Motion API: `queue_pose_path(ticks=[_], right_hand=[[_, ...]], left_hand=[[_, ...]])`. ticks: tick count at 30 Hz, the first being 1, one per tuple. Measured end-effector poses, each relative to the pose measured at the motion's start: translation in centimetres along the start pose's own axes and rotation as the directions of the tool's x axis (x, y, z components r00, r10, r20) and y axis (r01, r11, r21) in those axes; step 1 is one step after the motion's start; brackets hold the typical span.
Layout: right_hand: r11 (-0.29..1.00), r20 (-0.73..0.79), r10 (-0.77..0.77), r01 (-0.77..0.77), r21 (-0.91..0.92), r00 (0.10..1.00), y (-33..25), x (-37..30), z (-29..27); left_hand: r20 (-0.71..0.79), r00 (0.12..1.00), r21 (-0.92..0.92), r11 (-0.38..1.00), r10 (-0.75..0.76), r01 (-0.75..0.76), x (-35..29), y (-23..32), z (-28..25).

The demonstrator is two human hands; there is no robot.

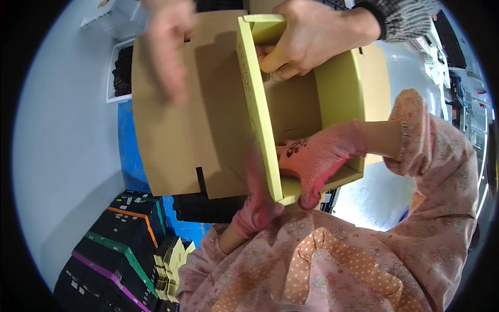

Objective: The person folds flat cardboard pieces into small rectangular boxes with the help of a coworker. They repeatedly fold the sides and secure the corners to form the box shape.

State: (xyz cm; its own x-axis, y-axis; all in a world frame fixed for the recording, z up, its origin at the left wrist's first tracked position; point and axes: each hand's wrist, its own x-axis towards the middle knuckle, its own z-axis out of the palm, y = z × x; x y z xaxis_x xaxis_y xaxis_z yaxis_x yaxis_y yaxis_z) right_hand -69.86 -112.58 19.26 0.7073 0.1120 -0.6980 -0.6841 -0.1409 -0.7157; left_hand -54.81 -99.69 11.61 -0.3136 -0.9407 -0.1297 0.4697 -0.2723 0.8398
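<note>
A yellow cardboard box (340, 88) with a bare brown inside sits in front of me, its opening toward me. My right hand (322, 156), in a pink glove, reaches into its near end. The fingers are inside and the thumb is by the near wall, so it grips the box. My left hand (254, 203), also pink-gloved and smeared by motion, is at the near left corner, fingers stretched along the outer wall. Another person's bare hand (304, 39), below a grey knit sleeve, grips the far end. That person's other hand (169, 49) is blurred above the brown carton flaps (166, 125).
The brown cardboard lies beneath and on both sides of the yellow box. A white bin (111, 78) of dark pieces stands far left. Black crates with coloured rims (104, 244) and folded yellow boxes (169, 265) are at the lower left, near a blue surface (130, 151).
</note>
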Motion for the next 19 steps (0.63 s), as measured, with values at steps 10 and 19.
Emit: queue_pose_path(ticks=[10,19], right_hand=[[0.832,-0.836,-0.383,-0.247,-0.497,0.394,-3.4,-4.0,7.4],[0.719,-0.558,0.607,0.69,0.082,-0.566,11.3,-6.7,18.7]], left_hand=[[-0.161,0.977,0.13,0.979,-0.137,0.159,0.8,1.9,0.2],[-0.223,0.86,0.667,0.716,0.458,-0.208,-2.6,3.8,-5.7]])
